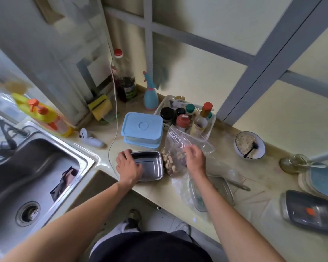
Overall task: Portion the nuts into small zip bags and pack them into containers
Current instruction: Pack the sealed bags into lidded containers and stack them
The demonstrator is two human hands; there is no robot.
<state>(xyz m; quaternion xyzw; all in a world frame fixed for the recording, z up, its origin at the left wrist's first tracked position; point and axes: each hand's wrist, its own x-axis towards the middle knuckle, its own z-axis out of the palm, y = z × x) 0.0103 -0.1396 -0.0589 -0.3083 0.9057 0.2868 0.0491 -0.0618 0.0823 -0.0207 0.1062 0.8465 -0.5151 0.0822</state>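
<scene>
Left hand [128,167] is gripping the steel tray [150,167], fingers curled over its near-left rim. Right hand [195,158] is pinching the nut bag [175,148], nuts lying just beneath the fingertips.

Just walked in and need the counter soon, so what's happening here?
A person at the kitchen counter is sorting nuts. The left hand grips the left edge of an empty steel tray. The right hand pinches the plastic of a big clear bag of nuts standing just right of the tray. Behind them sit stacked blue lidded containers. No nuts are in the tray yet.
</scene>
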